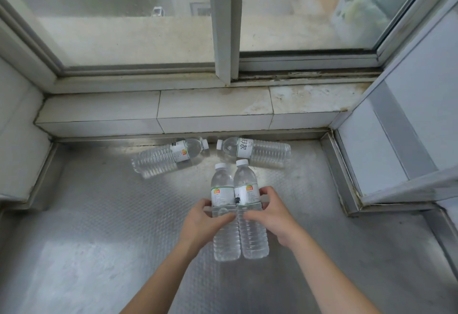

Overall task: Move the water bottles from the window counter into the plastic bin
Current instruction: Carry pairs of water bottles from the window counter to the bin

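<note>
while my two hands close around a pair of clear plastic water bottles with white caps, both lie side by side near the middle of the embossed steel window counter (99,227), their long axes pointing straight away from me, caps toward the window. my left hand (203,222) wraps the left clear bottle (223,204) at its waist just below the label, thumb over the top and fingers curled round the side. my right hand (270,214) grips the right clear bottle (247,199) the same way from the opposite flank. the two bottles touch along their length, so i hold them almost as one bundle, one per hand.

two more clear ribbed bottles lie farther off along the back edge of the counter, under the tiled sill (213,107): the back-left bottle (168,156) slanted with its cap to the right, the back-right bottle (255,151) with its cap to the left, caps nearly facing each other. each sits roughly in line with the hand on its own side.

the plastic bin is not in view, so i cannot tell which way the carry goes. i judge the lift should keep both bottles level and parallel; squeezed together, the thin ribbed walls could slip against each other.
</note>
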